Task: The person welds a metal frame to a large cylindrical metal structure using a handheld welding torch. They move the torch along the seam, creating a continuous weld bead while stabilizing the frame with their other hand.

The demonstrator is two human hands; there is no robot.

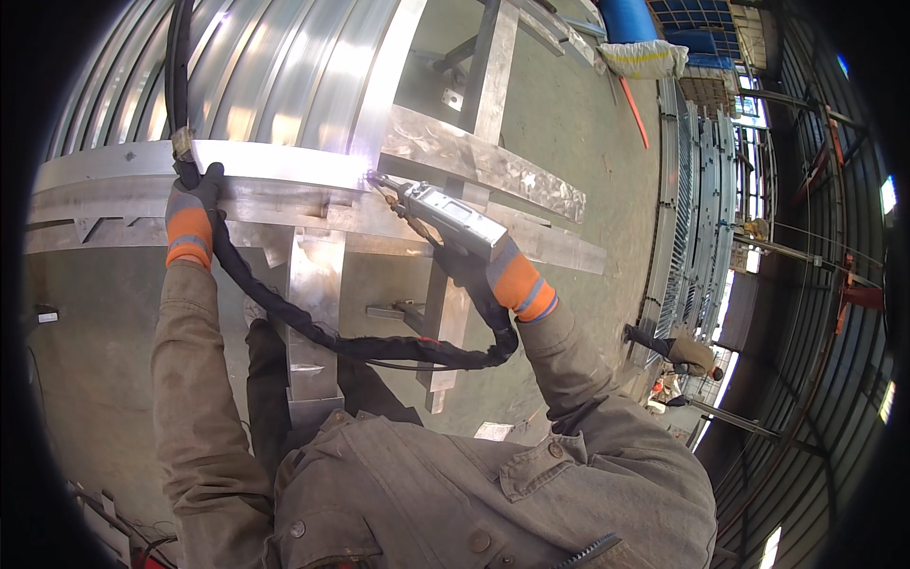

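Note:
In an orange and grey work glove, my right hand (479, 275) is closed round a silver handheld welding gun (455, 216). The gun's tip touches or nearly touches the corner of a shiny metal frame (275, 161), where a bright violet-white glow shows. A thick black sleeved cable (294, 318) runs from the gun in a loop across my front to my left hand (192, 211). That hand, gloved alike, is closed round the cable at the frame's near edge. The cable continues up over the ribbed metal panel (275, 76). My palms and some fingers are hidden.
Metal beams (483, 161) and trestle legs (315, 313) carry the frame above a green-grey floor. Stacked metal lengths (697, 190) lie at the right, and another person (692, 356) bends there. A white sack (645, 59), blue drum (626, 19) and red bar (633, 112) are far off.

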